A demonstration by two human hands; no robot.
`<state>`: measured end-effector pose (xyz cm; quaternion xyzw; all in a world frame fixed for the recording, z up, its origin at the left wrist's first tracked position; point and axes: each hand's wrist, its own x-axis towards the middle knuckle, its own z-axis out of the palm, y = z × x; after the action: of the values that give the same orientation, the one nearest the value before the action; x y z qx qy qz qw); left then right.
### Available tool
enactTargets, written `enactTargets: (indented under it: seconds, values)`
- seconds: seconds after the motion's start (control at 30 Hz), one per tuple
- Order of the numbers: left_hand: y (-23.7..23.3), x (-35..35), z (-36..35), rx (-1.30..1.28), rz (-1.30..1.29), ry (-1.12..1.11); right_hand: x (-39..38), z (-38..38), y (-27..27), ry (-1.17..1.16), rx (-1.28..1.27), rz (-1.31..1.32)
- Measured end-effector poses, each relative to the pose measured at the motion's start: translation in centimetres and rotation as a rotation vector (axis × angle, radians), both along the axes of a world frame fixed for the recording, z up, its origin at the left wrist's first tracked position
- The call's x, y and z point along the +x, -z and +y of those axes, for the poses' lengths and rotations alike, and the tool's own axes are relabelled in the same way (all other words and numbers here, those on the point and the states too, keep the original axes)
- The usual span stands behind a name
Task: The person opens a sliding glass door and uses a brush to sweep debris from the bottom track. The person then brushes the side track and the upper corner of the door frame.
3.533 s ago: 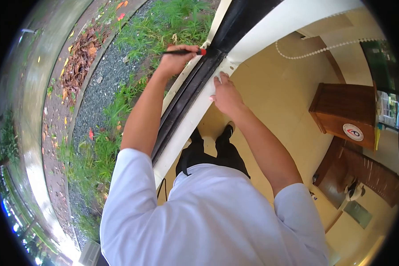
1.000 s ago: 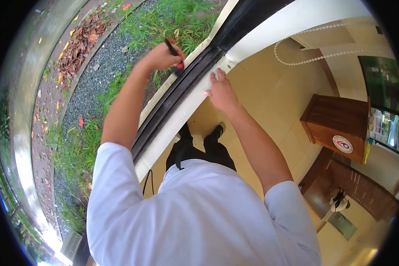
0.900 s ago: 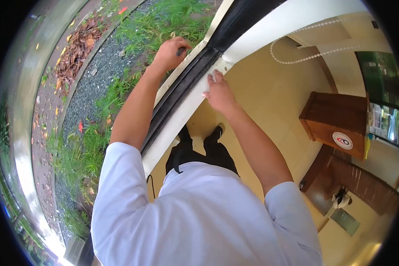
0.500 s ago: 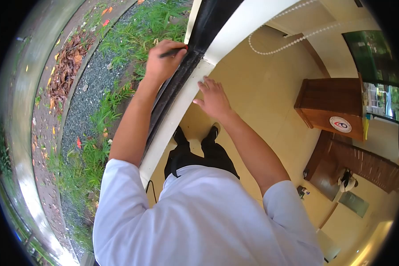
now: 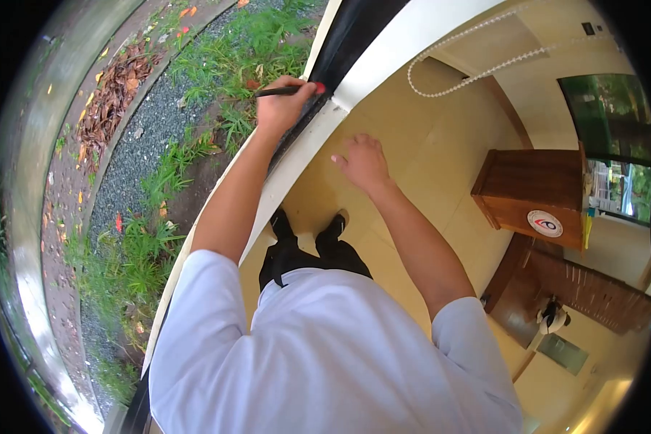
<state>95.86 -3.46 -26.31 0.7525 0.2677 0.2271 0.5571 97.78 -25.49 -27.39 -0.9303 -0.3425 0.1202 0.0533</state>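
My left hand (image 5: 281,110) is closed round a slim tool with a black handle (image 5: 273,92) and a red end (image 5: 320,87); its exact kind I cannot make out. The red end is at the dark window track (image 5: 307,116), close to the corner of the frame. My right hand (image 5: 365,160) hangs in the air beside the white sill (image 5: 296,163), on the room side. Its fingers are slightly bent and apart, with nothing in them.
Outside the window are green plants (image 5: 155,260), a gravel strip (image 5: 134,163) and dry leaves (image 5: 119,94). Inside, a beaded chain (image 5: 477,74) hangs near the frame. A wooden lectern (image 5: 532,184) stands to the right. Farther back, a person (image 5: 552,317) is visible.
My right hand has come away from the white sill. My left hand, still gripping the black-handled tool, is a little lower and farther right, and the handle lies flatter. The whole view has shifted slightly.
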Motion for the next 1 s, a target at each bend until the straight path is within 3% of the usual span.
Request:
enactTargets:
  seconds: [0.07,0.2,0.23,0.4,0.47,0.5,0.63,0.67,0.73,0.83,0.9,0.93,0.97,1.0]
  values:
    - [1.0,0.8,-1.0,-0.005,-0.097,0.073,0.1,0.0,-0.2,-0.008,-0.097,0.047]
    - [0.8,-0.8,1.3,-0.009,0.142,0.187,-0.1,-0.4,-0.2,-0.014,-0.006,0.001]
    - [0.6,-0.5,1.9,0.058,0.048,0.122,-0.3,-0.2,-0.5,-0.013,0.006,-0.010]
    - [1.5,0.6,2.4,0.056,0.066,0.150,-0.9,2.1,0.5,-0.064,0.015,0.068]
    - [0.0,0.0,4.1,0.137,0.242,0.381,-1.4,2.8,1.0,-0.102,0.064,0.059]
    - [-0.4,0.1,3.8,0.047,0.258,0.264,-1.6,3.0,1.2,-0.103,0.039,0.069]
    - [3.4,-1.4,1.4,0.054,0.001,0.303,-2.4,3.2,1.1,-0.057,-0.014,0.101]
    - [2.5,-2.6,1.4,0.120,-0.080,0.349,-2.3,3.1,0.9,-0.049,-0.009,0.098]
    - [-1.1,-5.6,1.1,0.101,0.196,0.362,-2.5,1.6,0.8,0.016,-0.095,0.002]
    - [-1.1,-9.4,0.5,0.210,-0.021,0.147,-1.6,0.0,0.4,0.103,-0.073,0.005]
    - [3.8,-11.1,-2.4,0.479,0.013,0.246,-1.6,-0.3,-0.1,0.108,-0.053,0.008]
    - [5.0,-12.3,-3.9,0.285,-0.097,0.372,-1.7,-0.2,-0.3,0.093,-0.036,0.017]
    - [4.3,-12.9,-5.9,0.256,-0.151,0.476,-1.8,-0.1,-0.2,0.098,-0.027,0.013]
    - [2.7,-13.3,-7.2,0.306,-0.039,0.490,-2.1,-0.2,0.0,0.058,0.000,-0.002]
